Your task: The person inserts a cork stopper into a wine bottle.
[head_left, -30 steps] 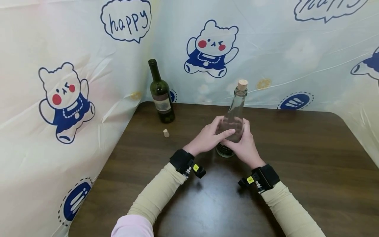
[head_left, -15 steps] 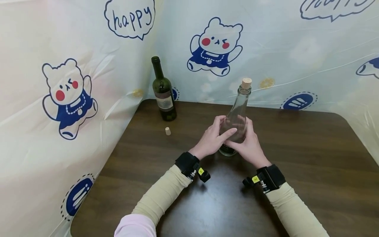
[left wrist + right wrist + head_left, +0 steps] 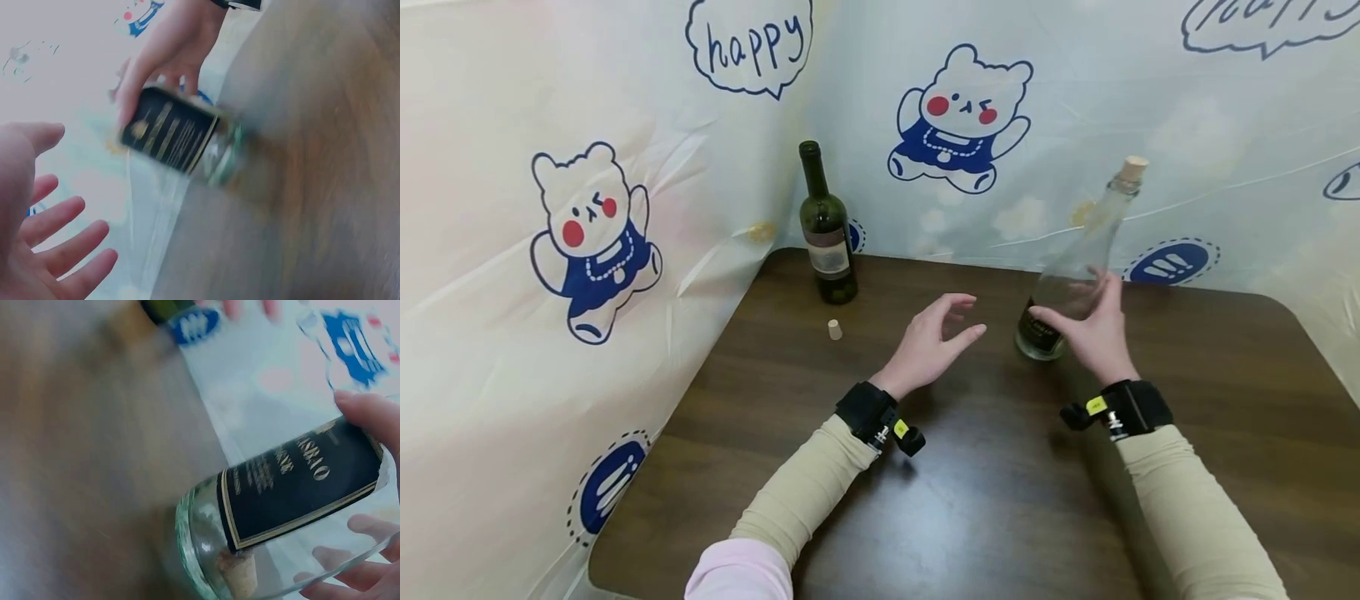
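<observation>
Worktop (image 3: 992, 400): dark-brown woodgrain, rounded off at the back, shiny toward front middle. 1 green wine bottle (image 3: 825, 221) upright near the back-left corner. 1 small cork (image 3: 835, 330) just in front of it.

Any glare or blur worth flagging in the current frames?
Head: mostly crisp, with pale glare on the near part of the table; left wrist: the clear bottle's base is smeared, its label soft; right wrist: the label's larger lettering is partly legible, but the table and the cut-off green bottle are blurred.
</observation>
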